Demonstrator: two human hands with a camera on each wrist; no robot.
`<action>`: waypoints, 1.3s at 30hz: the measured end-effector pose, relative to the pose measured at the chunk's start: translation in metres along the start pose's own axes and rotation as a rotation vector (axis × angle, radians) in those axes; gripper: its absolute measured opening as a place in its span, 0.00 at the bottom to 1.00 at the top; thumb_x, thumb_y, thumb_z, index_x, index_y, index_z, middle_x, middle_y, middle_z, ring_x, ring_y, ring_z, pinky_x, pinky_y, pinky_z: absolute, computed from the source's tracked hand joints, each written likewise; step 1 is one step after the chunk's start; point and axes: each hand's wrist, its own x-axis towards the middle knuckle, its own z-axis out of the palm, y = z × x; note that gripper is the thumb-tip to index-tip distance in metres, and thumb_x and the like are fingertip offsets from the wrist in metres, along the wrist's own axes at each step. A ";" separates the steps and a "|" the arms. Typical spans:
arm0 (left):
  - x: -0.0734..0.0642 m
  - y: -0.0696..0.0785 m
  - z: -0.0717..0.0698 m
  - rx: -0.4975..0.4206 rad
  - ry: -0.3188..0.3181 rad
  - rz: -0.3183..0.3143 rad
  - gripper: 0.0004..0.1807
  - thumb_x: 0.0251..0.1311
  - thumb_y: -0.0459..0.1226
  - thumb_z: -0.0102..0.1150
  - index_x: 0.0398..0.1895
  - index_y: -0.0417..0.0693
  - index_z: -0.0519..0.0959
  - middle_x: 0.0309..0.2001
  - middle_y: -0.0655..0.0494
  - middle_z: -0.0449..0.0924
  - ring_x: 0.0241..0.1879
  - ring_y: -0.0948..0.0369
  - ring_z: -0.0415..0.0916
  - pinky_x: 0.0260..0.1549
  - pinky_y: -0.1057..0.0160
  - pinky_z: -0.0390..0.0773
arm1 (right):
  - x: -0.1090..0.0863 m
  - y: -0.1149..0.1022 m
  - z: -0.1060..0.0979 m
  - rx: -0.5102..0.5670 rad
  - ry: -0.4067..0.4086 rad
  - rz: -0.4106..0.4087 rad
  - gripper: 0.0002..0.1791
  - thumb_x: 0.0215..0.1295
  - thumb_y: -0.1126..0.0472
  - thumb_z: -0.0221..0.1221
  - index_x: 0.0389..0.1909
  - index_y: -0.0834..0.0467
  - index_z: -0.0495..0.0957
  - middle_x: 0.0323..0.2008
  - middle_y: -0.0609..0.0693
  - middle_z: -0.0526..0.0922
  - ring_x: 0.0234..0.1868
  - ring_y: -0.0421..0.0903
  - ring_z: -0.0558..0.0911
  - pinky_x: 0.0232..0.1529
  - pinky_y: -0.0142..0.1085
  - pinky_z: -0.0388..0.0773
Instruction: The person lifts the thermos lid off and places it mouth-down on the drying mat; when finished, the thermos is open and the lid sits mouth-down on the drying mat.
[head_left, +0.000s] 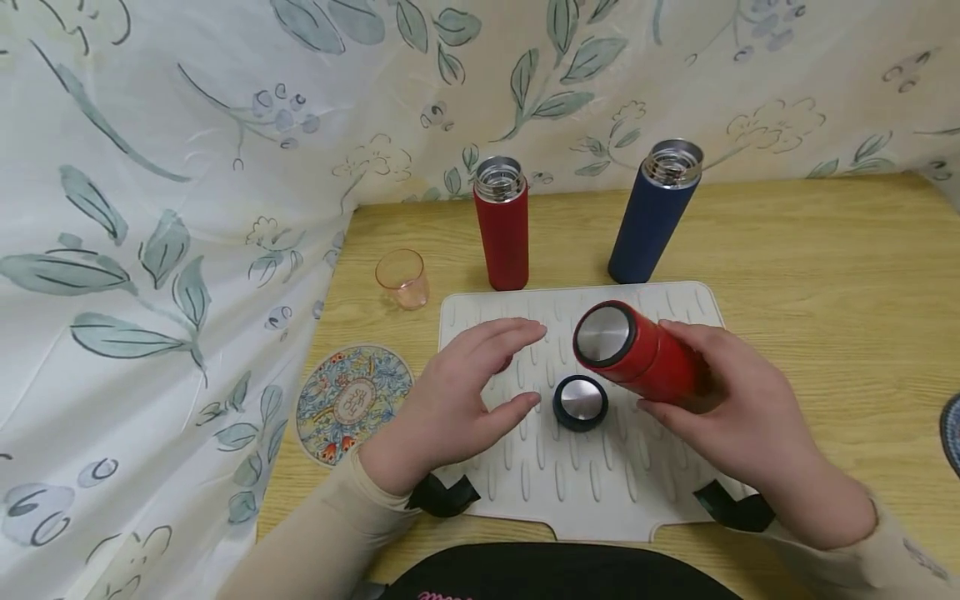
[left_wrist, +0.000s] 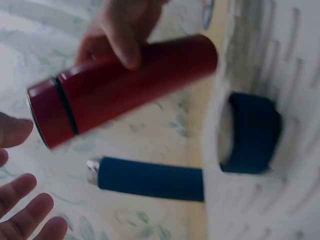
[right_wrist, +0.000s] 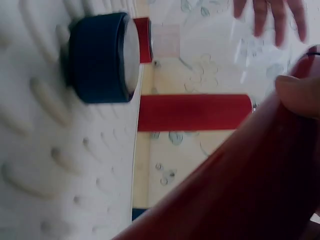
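Observation:
My right hand [head_left: 750,408] grips a red thermos [head_left: 667,362] with its lid on, tilted above the white mat, its silver-topped end toward my left hand. My left hand [head_left: 465,392] is held apart from it, thumb and fingers spread, with nothing between them. Below and between the hands a dark blue lid [head_left: 581,402] with a silver top stands on the mat. Behind it in the right wrist view is a red lid [right_wrist: 144,40], mostly hidden by my left hand in the head view.
Behind the white ribbed mat [head_left: 592,517] stand a lidless red thermos [head_left: 502,237] and a lidless blue thermos [head_left: 652,217]. A pinkish glass [head_left: 405,282] is at the back left, a patterned round coaster [head_left: 352,404] at the left. Floral cloth [head_left: 225,167] hangs behind the wooden table.

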 end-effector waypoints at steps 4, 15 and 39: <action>0.008 0.010 -0.005 -0.060 -0.071 0.057 0.40 0.65 0.39 0.79 0.80 0.46 0.74 0.80 0.50 0.73 0.78 0.53 0.73 0.74 0.50 0.77 | 0.005 -0.006 0.003 -0.020 -0.076 -0.077 0.53 0.35 0.69 0.89 0.71 0.55 0.82 0.60 0.57 0.89 0.57 0.59 0.87 0.50 0.62 0.87; 0.022 0.019 -0.005 -0.035 -0.140 0.165 0.34 0.64 0.33 0.78 0.75 0.50 0.81 0.80 0.47 0.73 0.82 0.51 0.67 0.78 0.52 0.73 | 0.008 -0.013 0.008 -0.039 -0.128 -0.181 0.52 0.36 0.68 0.89 0.70 0.54 0.83 0.59 0.54 0.90 0.55 0.56 0.89 0.47 0.61 0.90; 0.019 0.019 -0.005 -0.012 -0.047 -0.160 0.37 0.62 0.55 0.79 0.70 0.49 0.82 0.63 0.55 0.86 0.56 0.61 0.83 0.52 0.59 0.87 | 0.013 -0.020 0.011 -0.034 -0.132 -0.247 0.50 0.35 0.66 0.90 0.68 0.53 0.85 0.59 0.51 0.90 0.58 0.55 0.89 0.52 0.58 0.89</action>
